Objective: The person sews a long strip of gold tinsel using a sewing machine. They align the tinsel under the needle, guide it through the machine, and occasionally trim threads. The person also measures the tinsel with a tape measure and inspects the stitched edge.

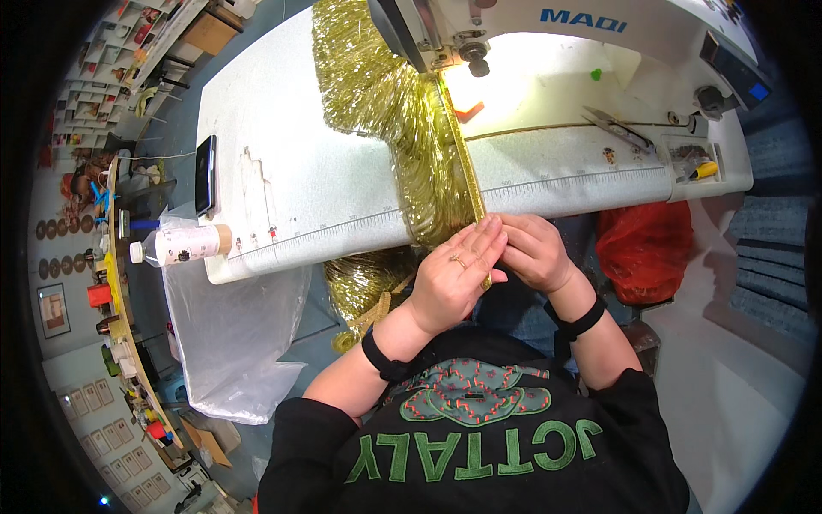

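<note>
Gold tinsel fringe (424, 148) lies across the sewing machine's table, its glittering strands spread to the left. A narrow gold band (463, 151) runs along the fringe's right edge, from under the head of the MAQI sewing machine (443, 61) down to the table's front edge. My left hand (456, 273), with a ring on one finger, grips the band's near end together with my right hand (536, 250). The fingertips of both hands meet there. More gold fringe (353, 283) hangs below the table edge, left of my left hand. The needle area is hard to make out.
Thread snips (620, 128) and a parts tray (697, 168) with a yellow-handled item are at the right. A phone (205, 175) and a bottle (186, 245) lie at the table's left end, above a hanging clear plastic bag (237, 347). A red bag (645, 254) stands below the right side.
</note>
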The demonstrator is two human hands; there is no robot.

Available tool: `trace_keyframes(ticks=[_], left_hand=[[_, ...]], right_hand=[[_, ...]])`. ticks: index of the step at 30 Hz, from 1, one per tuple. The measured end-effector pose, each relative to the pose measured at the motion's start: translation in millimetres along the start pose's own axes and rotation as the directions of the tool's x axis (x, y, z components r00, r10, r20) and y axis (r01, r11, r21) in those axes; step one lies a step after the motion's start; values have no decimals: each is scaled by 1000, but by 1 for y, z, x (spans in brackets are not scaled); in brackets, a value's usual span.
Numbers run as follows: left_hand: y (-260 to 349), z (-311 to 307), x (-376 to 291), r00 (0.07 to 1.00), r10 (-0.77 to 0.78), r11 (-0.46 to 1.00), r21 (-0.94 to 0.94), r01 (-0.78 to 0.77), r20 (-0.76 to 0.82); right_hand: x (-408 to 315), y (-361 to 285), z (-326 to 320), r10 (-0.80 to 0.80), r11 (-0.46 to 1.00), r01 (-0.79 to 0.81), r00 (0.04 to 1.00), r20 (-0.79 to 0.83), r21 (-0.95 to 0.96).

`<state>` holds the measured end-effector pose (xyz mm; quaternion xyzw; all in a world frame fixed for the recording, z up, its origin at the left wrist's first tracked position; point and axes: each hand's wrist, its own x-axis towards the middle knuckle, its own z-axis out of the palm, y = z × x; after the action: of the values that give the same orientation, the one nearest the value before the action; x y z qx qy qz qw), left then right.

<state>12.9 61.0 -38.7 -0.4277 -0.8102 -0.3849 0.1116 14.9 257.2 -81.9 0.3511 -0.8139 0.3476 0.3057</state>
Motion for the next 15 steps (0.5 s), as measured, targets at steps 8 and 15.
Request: trace_keyframes(ticks=[8, 15], left_hand=[[-4, -1, 2, 1000, -2, 1000, 12, 2, -5], [-2, -1, 1, 1000, -18, 1000, -2, 18, 4]], right_hand=[[4, 1, 1, 15, 1000, -15, 1000, 3, -10], [4, 3, 2, 7, 1000, -7, 1000, 8, -10]])
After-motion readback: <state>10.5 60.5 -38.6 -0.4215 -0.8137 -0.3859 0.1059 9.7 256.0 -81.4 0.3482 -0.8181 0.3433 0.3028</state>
